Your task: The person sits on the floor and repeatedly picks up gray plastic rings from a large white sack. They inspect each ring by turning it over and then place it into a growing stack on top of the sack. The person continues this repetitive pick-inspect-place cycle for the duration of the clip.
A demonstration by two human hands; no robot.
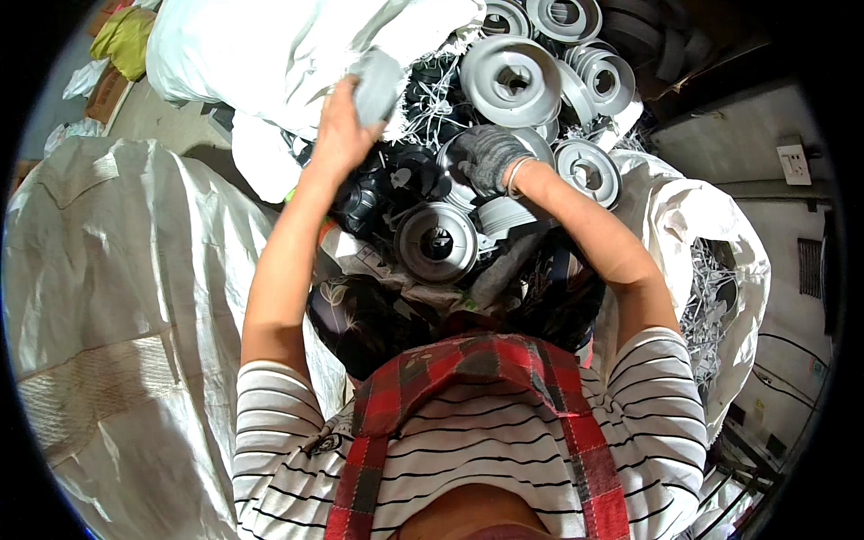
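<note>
My bare left hand [340, 130] is raised at the edge of a white sack, its fingers closed on a grey plastic part [378, 85] that is smeared by motion. My right hand [488, 160], in a grey knit glove, is down in the pile, its fingers curled over the rim of a grey plastic ring [459, 191]. Its fingertips are partly hidden. Closer to me lies another round grey plastic part [436, 243] with a dark open centre. Black plastic parts [364, 200] are heaped below my left hand.
A full white woven sack [288, 54] bulges at the far left. More grey rings [510, 79] are piled at the far right, among thin plastic strips [432, 112]. A large white sack [126, 297] stands left; an open sack [751, 261] of grey scraps stands right, near a wall socket [794, 165].
</note>
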